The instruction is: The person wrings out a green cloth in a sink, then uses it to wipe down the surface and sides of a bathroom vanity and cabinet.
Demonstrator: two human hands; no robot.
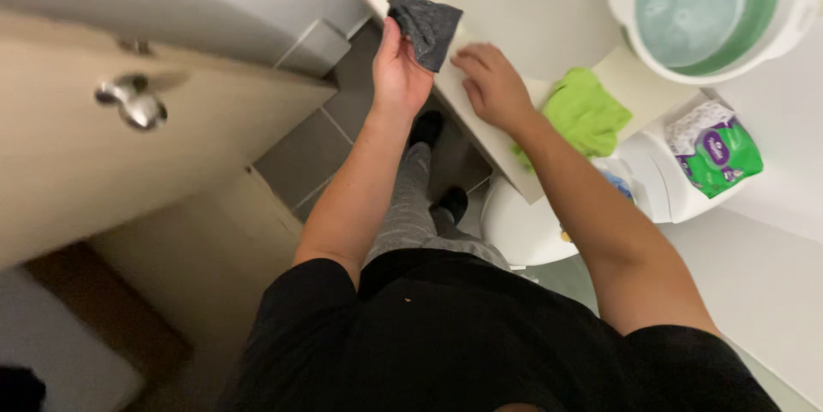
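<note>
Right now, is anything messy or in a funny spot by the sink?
A little. The bright green cloth lies crumpled on the counter edge and droops over the side above the toilet. A packet of wipes sits on the tank. The left hand holds a grey cloth; nothing looks spilled or broken.

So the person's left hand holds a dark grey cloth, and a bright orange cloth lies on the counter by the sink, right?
Not quite. The head view shows the cloth on the counter is lime green, not orange. The left hand does hold the dark grey cloth.
</note>
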